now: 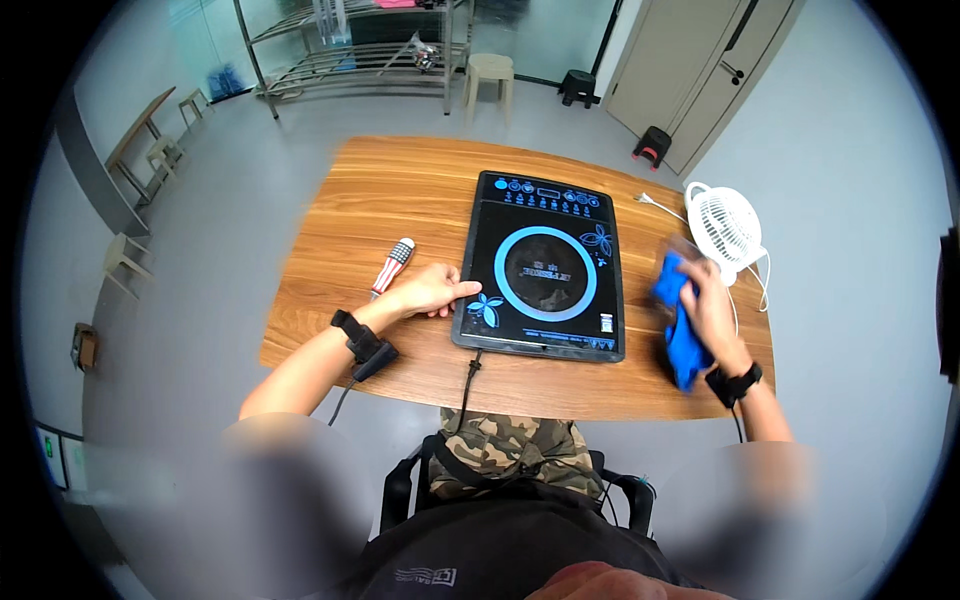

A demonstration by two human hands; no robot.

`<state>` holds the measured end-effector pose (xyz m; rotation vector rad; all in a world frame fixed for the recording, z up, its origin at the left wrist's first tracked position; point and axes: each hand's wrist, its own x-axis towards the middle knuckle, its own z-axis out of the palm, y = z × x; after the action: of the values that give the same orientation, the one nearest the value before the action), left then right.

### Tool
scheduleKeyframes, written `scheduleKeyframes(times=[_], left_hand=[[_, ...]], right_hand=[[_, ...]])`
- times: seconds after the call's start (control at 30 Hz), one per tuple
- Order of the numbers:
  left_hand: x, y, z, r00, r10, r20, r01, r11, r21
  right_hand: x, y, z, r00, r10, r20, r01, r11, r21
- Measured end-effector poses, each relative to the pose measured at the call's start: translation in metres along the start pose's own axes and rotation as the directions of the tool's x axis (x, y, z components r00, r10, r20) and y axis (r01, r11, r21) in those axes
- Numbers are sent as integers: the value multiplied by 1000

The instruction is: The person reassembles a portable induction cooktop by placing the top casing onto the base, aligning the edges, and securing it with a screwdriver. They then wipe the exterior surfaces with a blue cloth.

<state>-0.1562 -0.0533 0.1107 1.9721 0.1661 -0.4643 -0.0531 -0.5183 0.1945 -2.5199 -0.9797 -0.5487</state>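
Observation:
A black induction cooktop (545, 325) with a blue ring and blue flower prints lies flat in the middle of the table. My left hand (438, 290) grips its left edge, thumb on the top face and the other fingers curled at the side. To the right of the cooktop, my right hand (709, 305) is closed around a bunched blue cloth (684, 345), which hangs down below the fingers. By my left wrist lies a screwdriver (394, 265) with a flag-patterned handle, its tip close to my forearm.
The wooden table (400, 180) carries a small white fan (725, 225) at its right edge, with a white cord and plug (645, 199). A black cord (468, 385) runs from the cooktop over the front edge. Beyond stand a metal rack (350, 70) and stools (490, 72).

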Motion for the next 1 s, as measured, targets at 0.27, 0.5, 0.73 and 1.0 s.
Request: scheduleKeyframes(times=[0.27, 0.5, 0.73, 1.0], left_hand=[[-5, -12, 0, 999, -39, -10, 38, 995, -87], [-6, -6, 8, 998, -60, 2, 59, 981, -186], [-10, -7, 8, 993, -112, 34, 116, 966, -232], [-7, -7, 8, 992, -124, 32, 128, 963, -235]], right_hand=[[185, -118, 126, 929, -327, 172, 299, 939, 172], [223, -125, 239, 823, -531, 202, 485, 842, 237], [222, -78, 239, 857, -466, 221, 413, 877, 246], [206, -8, 200, 875, -293, 386, 258, 956, 142]])
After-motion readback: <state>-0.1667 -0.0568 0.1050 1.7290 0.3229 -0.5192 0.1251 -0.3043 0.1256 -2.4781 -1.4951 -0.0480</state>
